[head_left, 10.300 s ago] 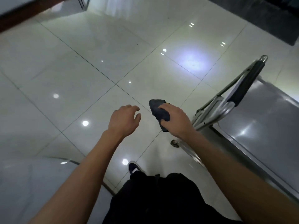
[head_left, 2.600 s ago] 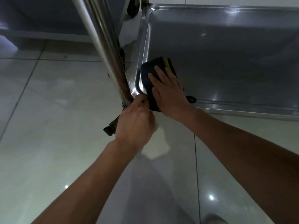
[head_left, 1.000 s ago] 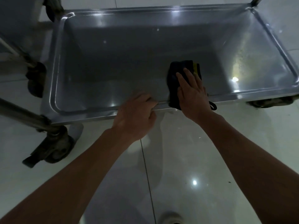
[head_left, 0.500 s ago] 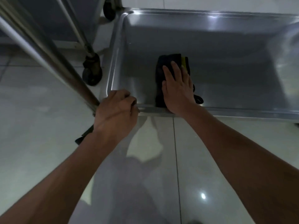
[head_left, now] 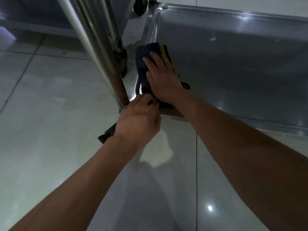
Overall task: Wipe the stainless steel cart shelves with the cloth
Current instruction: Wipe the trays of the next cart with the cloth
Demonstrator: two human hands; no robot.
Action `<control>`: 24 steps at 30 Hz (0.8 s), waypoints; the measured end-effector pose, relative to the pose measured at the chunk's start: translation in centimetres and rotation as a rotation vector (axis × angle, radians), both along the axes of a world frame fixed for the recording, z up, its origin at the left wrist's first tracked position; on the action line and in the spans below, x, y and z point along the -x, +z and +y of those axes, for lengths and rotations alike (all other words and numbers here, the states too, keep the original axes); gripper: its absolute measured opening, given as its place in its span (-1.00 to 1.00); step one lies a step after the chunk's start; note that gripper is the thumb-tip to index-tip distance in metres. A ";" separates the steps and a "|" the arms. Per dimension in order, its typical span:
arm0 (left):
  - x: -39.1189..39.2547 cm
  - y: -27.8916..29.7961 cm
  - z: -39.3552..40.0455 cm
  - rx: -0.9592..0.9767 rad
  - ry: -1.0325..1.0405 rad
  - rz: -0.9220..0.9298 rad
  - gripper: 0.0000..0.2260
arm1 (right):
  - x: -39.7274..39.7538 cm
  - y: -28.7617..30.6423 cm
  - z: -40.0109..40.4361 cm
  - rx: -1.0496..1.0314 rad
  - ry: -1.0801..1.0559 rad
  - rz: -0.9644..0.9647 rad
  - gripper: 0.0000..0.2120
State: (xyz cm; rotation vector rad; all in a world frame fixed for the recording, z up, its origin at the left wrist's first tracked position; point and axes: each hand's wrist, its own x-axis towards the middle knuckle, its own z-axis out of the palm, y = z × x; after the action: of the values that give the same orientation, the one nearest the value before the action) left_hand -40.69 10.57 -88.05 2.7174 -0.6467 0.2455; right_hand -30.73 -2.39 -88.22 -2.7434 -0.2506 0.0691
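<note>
The right hand (head_left: 162, 79) lies flat with straight fingers on a folded dark cloth with a yellow-green stripe (head_left: 145, 55), pressing it onto the near-left corner of the low, tray-like stainless steel cart shelf (head_left: 233, 64). The left hand (head_left: 138, 120) is curled over the shelf's near rim right at that corner, just beside the slanting steel cart post (head_left: 100, 52), and looks to be steadying the cart (which part of the rim its fingertips catch is hidden behind the knuckles). The cloth is soft and limp, so it will likely bunch or slide under a light touch; a broad, flat palm over its middle seems the best way to drive it, with fingertips spread toward its far edge. The polished steel looks slick, so the cloth should glide easily, and the cart may roll unless the rim is held firmly. A dark caster wheel (head_left: 122, 59) stands on the glossy tiled floor (head_left: 50, 105) behind the post.
</note>
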 end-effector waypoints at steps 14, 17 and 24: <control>-1.1 2.1 -7.2 -0.148 -0.069 0.108 -0.68 | 4.1 -0.4 -14.8 0.009 -0.202 -0.009 -0.53; -1.3 2.4 -11.2 -0.153 -0.109 0.142 -0.76 | 6.1 0.0 -19.4 0.026 -0.287 -0.012 -0.53; -1.8 2.4 -18.1 -0.196 -0.174 0.167 -0.73 | 10.8 0.1 -30.1 0.075 -0.532 -0.054 -0.54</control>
State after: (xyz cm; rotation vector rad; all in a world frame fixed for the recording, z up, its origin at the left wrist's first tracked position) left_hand -38.85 -7.58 -85.69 2.8028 -0.8921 -0.0915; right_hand -41.51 -32.51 -88.13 -2.7906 0.4782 -0.1413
